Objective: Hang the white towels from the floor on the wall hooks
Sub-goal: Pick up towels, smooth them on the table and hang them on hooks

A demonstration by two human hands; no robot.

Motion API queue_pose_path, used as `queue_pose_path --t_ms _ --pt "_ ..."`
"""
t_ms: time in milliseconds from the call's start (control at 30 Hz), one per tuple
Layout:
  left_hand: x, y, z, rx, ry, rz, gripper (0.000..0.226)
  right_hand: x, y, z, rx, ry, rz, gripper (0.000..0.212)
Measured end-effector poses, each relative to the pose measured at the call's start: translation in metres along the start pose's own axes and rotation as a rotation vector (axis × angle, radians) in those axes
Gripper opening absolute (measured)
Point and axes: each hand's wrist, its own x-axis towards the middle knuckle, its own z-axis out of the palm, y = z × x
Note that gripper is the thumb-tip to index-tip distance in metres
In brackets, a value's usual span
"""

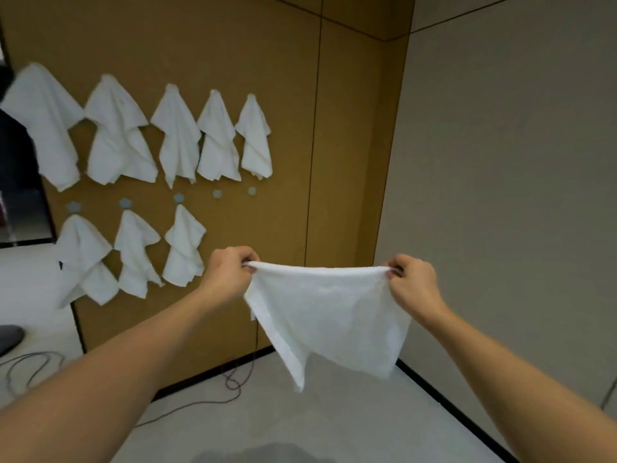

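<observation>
While the white towel [329,309] hangs spread in mid-air in front of the brown wall panel [350,145], well clear of the floor [334,412], I log it as pinched at its two top corners: left hand [230,272] clenched on one, right hand [412,279] clenched on the other. Free hooks: two round ones [217,194] [252,190] in the lower row, right of the hung towels [180,135]. Risks, as I judge them: a corner pinch is shallow, so terry may slip; an edge draped flat over a small hook may slide off; reaching left may brush a neighbouring towel [184,245] loose. A cable [233,379] lies on the floor below.
</observation>
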Motion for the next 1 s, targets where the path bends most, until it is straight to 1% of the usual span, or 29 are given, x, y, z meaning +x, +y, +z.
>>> queue_pose_path --t_ms 100,167,233,300,433,500,533,600,667,700,733,767,800,833,867,900,967,1000 --pt "0.035 -0.030 0.010 0.077 0.017 -0.067 0.028 0.052 -0.001 0.053 0.050 -0.052 -0.037 0.026" --pt "0.062 -0.048 0.017 0.130 0.026 -0.114 0.030 0.089 -0.001 0.087 0.085 -0.120 -0.054 0.030" --pt "0.092 -0.065 0.024 0.144 0.056 -0.157 0.031 0.124 -0.003 0.121 0.121 -0.191 -0.094 0.027" --pt "0.124 -0.076 0.029 0.133 0.110 -0.208 0.030 0.162 -0.004 0.153 0.171 -0.239 -0.136 0.024" --pt "0.188 -0.084 0.034 0.075 0.238 -0.343 0.028 0.246 -0.006 0.206 0.303 -0.317 -0.196 0.029" --pt "0.219 -0.089 0.035 0.010 0.320 -0.400 0.029 0.283 -0.009 0.226 0.396 -0.362 -0.230 0.029" --pt "0.232 -0.092 0.036 -0.022 0.345 -0.415 0.031 0.299 -0.011 0.235 0.448 -0.393 -0.242 0.033" --pt "0.255 -0.103 0.039 -0.070 0.309 -0.411 0.029 0.327 -0.013 0.256 0.516 -0.481 -0.262 0.046" --pt "0.276 -0.120 0.042 -0.115 0.171 -0.401 0.028 0.351 -0.013 0.280 0.511 -0.565 -0.245 0.057" --pt "0.286 -0.129 0.045 -0.144 0.094 -0.420 0.034 0.363 -0.013 0.293 0.500 -0.594 -0.244 0.065" --pt "0.297 -0.139 0.049 -0.153 0.031 -0.451 0.043 0.375 -0.012 0.307 0.483 -0.617 -0.245 0.068" --pt "0.309 -0.149 0.053 -0.128 -0.003 -0.476 0.052 0.387 -0.011 0.321 0.473 -0.633 -0.246 0.063" --pt "0.322 -0.160 0.058 -0.078 -0.004 -0.494 0.061 0.399 -0.012 0.335 0.468 -0.639 -0.243 0.053" --pt "0.336 -0.170 0.062 -0.032 0.019 -0.507 0.067 0.411 -0.013 0.349 0.473 -0.636 -0.239 0.042" --pt "0.349 -0.181 0.067 0.003 0.050 -0.508 0.069 0.422 -0.016 0.363 0.477 -0.625 -0.239 0.035" --pt "0.363 -0.191 0.072 0.036 0.078 -0.494 0.064 0.433 -0.020 0.377 0.477 -0.603 -0.244 0.035" --pt "0.389 -0.205 0.082 0.142 0.099 -0.418 0.040 0.456 -0.027 0.410 0.421 -0.534 -0.284 0.043" --pt "0.403 -0.214 0.087 0.197 0.105 -0.367 0.032 0.467 -0.032 0.427 0.374 -0.499 -0.326 0.045"
